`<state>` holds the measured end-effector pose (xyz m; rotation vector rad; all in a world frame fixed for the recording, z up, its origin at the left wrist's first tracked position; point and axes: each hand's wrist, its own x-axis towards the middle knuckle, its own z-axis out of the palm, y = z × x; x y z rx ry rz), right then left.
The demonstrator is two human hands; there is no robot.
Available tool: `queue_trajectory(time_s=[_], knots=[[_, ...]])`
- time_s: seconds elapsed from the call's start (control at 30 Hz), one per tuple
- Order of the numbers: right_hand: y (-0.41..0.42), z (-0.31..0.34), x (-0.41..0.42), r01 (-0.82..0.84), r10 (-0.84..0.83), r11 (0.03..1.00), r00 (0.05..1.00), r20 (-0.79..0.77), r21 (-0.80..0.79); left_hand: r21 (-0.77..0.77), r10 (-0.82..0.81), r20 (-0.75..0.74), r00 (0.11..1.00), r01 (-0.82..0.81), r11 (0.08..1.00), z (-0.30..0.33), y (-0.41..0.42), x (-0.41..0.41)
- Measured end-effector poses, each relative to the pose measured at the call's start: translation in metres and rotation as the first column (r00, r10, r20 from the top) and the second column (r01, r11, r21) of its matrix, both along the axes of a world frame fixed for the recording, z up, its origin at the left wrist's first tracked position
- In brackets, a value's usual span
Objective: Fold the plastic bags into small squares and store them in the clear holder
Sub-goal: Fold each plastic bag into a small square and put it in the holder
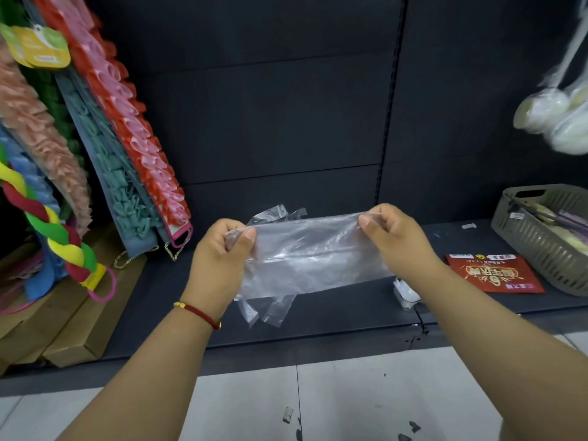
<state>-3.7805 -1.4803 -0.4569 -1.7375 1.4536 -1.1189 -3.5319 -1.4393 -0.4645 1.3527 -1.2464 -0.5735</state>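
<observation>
Above the dark shelf, in the air between the two hands, hangs the clear plastic bag, stretched into a long band with its handle ends trailing loose below and a crumpled bit poking up behind. It looks nearly weightless, wholly limp and rather slick, so it should keep no shape unless held taut or pressed flat against something; creases will likely spring open if let go. The best hold, I judge, is at the top corners, as now, where tension keeps the band smooth for the next fold.

To the right a grey slotted basket rests on the shelf, with a red packet lying just beside it. A small clear container, perhaps the holder, stands on the shelf below the right wrist; I cannot tell for sure.

The left hand pinches the bag's left upper corner between thumb and curled fingers. The right hand pinches the right upper corner likewise.
</observation>
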Motion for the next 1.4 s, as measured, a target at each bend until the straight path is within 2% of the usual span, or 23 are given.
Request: queue_trajectory(time_s=[0.1,0.17,0.27,0.4,0.47,0.57,0.77,0.87,0.97,1.03,1.17,1.4], knots=[[0.003,-0.002,0.006,0.02,-0.024,0.999,0.995,-0.102,-0.044,-0.064,0.099,0.054,0.994,-0.096,0.993,-0.002,-0.002,-0.002],[0.003,-0.003,0.008,0.039,-0.044,0.998,0.993,-0.108,-0.047,-0.076,0.152,0.127,0.98,-0.143,0.987,-0.003,-0.003,0.0],[0.002,-0.003,0.007,0.024,-0.028,0.999,0.997,0.068,0.047,-0.06,0.195,0.107,0.975,-0.19,0.98,-0.001,-0.005,0.001],[0.0,-0.004,-0.001,-0.179,0.151,0.979,0.96,0.237,0.101,0.019,0.234,-0.002,0.972,-0.234,0.972,-0.001,-0.007,0.005],[0.0,-0.004,-0.002,-0.215,0.187,0.975,0.936,0.297,0.064,0.08,0.195,-0.074,0.978,-0.19,0.979,-0.001,-0.008,0.011],[-0.003,-0.005,-0.001,-0.164,0.145,0.986,0.937,0.319,0.033,0.112,0.097,-0.213,0.972,-0.074,0.991,0.002,-0.008,0.013],[-0.004,-0.006,-0.001,-0.143,0.118,0.988,0.941,0.318,0.058,0.13,0.031,-0.074,0.997,-0.022,0.991,0.001,-0.008,0.022],[-0.003,-0.005,-0.002,-0.119,0.092,0.99,0.951,0.294,0.074,0.158,-0.03,-0.152,0.988,0.055,0.986,-0.001,-0.007,0.026],[-0.001,-0.005,-0.003,-0.132,0.102,0.988,0.954,0.282,0.086,0.174,-0.15,-0.31,0.939,0.211,0.962,0.002,-0.004,0.026],[-0.002,-0.006,-0.006,-0.138,0.112,0.987,0.96,0.256,0.086,0.196,-0.201,-0.346,0.917,0.28,0.94,0.003,-0.003,0.028],[-0.003,-0.007,-0.01,-0.153,0.126,0.984,0.961,0.245,0.092,0.248,-0.209,-0.322,0.923,0.296,0.922,0.007,0.0,0.029],[-0.004,-0.006,-0.012,-0.156,0.127,0.983,0.961,0.247,0.101,0.232,-0.241,-0.283,0.928,0.31,0.922,0.008,0.0,0.032]])
